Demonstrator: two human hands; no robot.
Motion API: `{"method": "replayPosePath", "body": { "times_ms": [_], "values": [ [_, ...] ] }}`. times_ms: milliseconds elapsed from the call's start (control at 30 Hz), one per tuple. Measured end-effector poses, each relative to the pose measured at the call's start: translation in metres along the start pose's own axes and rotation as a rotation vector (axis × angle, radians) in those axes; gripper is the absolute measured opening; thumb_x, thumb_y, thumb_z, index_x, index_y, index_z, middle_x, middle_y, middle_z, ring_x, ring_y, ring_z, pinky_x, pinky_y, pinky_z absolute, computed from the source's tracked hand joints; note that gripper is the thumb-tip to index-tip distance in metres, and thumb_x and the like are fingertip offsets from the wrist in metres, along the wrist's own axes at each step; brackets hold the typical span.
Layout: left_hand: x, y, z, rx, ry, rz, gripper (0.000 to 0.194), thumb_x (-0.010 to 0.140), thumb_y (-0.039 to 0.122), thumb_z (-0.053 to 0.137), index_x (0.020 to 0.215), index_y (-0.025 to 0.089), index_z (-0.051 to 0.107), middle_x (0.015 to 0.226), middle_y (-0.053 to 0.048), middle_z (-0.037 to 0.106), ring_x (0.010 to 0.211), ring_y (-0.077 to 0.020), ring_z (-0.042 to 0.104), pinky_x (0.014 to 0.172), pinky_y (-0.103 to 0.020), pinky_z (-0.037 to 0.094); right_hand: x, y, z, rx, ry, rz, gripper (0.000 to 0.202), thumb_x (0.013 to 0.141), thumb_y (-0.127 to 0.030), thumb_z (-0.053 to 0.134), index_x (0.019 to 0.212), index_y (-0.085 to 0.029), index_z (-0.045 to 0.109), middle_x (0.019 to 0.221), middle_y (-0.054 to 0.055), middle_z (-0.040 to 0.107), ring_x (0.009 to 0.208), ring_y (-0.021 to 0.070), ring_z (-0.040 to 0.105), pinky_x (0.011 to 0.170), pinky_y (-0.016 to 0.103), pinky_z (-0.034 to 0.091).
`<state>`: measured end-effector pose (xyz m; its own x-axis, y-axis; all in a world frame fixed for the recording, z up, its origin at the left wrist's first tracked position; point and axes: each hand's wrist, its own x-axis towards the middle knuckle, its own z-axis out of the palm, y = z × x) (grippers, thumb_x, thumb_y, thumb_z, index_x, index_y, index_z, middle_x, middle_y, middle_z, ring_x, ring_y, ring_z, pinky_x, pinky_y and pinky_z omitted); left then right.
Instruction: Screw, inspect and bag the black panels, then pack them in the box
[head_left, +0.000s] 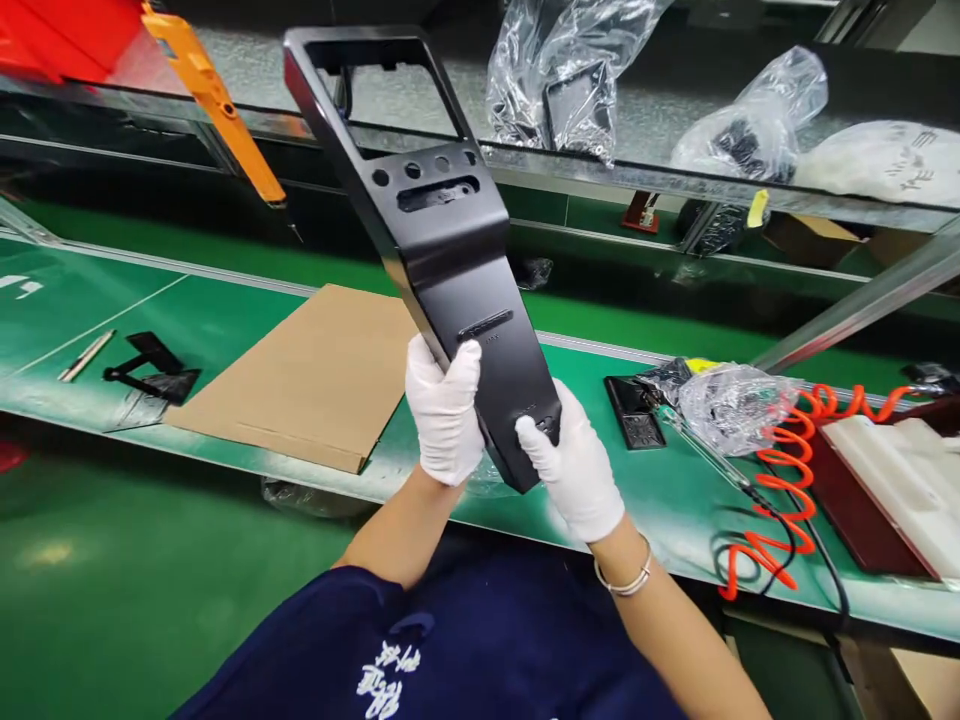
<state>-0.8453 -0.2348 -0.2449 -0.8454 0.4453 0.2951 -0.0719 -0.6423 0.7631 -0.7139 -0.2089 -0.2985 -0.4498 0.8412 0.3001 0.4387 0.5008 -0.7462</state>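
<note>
A long black housing panel is held up tilted over the workbench, its large rectangular window at the upper left end. Below that window run several round holes and a slot. My left hand, in a white glove, grips the panel's left edge near the middle, thumb on its face. The lower right end is in my right hand, also white-gloved, with the thumb pressed on the front. The fingers behind the panel are hidden. Beneath and left of it lies a flat cardboard sheet on the green bench.
An orange electric screwdriver hangs at upper left. A red coiled air hose and foam pieces are at right. Bagged parts sit on the shelf above. A black bracket and a pen lie at left.
</note>
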Motion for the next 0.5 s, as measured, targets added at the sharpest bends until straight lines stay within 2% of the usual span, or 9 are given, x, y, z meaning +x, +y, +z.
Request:
{"method": "replayPosePath", "body": {
  "times_ms": [167,267,300,367,433,500],
  "values": [
    [0.001,-0.002,-0.002,0.024,0.051,0.001,0.028,0.079,0.038,0.083,0.101,0.026,0.068,0.106,-0.002,0.074,0.098,-0.0195,0.07,0.094,-0.034,0.06,0.012,0.004,-0.004,-0.006,0.032,-0.034,0.077,0.101,-0.072,0.033,0.146,-0.014,0.055,0.13,0.013,0.065,0.122,0.0236,0.065,0.105,0.041,0.056],
    [0.006,-0.006,0.0,0.048,0.065,0.013,0.027,0.079,0.035,0.082,0.099,0.025,0.068,0.104,-0.003,0.073,0.096,-0.0197,0.07,0.093,-0.035,0.06,0.015,0.012,-0.003,0.01,0.019,-0.08,0.069,0.105,-0.064,0.03,0.148,-0.015,0.054,0.134,0.012,0.064,0.128,0.0205,0.062,0.112,0.041,0.054],
    [0.008,-0.008,0.001,0.07,0.09,0.027,0.027,0.078,0.034,0.082,0.098,0.024,0.068,0.102,-0.003,0.073,0.093,-0.0193,0.07,0.09,-0.035,0.06,0.015,0.014,-0.003,-0.002,0.051,-0.116,0.066,0.106,-0.06,0.031,0.148,-0.016,0.053,0.138,0.012,0.062,0.131,0.0196,0.06,0.114,0.041,0.053],
    [0.012,-0.011,0.002,0.122,0.163,0.078,0.027,0.076,0.033,0.08,0.096,0.023,0.065,0.096,-0.002,0.072,0.086,-0.0178,0.069,0.084,-0.033,0.06,0.013,0.016,-0.003,-0.066,0.21,-0.226,0.055,0.107,-0.052,0.036,0.144,-0.016,0.056,0.141,0.012,0.06,0.134,0.0182,0.058,0.114,0.04,0.053],
    [0.015,-0.013,0.003,0.161,0.226,0.142,0.027,0.075,0.033,0.078,0.094,0.023,0.062,0.091,0.0,0.07,0.081,-0.0165,0.066,0.08,-0.032,0.058,0.01,0.012,-0.001,-0.166,0.396,-0.35,0.043,0.105,-0.047,0.046,0.131,-0.016,0.061,0.131,0.012,0.064,0.125,0.018,0.062,0.107,0.038,0.054],
    [0.015,-0.014,0.004,0.19,0.263,0.203,0.027,0.075,0.033,0.078,0.091,0.024,0.059,0.088,0.001,0.068,0.079,-0.016,0.065,0.079,-0.031,0.057,0.009,0.006,0.002,-0.258,0.471,-0.424,0.042,0.1,-0.052,0.055,0.119,-0.016,0.062,0.116,0.011,0.067,0.109,0.018,0.064,0.094,0.036,0.056]
  ]
}}
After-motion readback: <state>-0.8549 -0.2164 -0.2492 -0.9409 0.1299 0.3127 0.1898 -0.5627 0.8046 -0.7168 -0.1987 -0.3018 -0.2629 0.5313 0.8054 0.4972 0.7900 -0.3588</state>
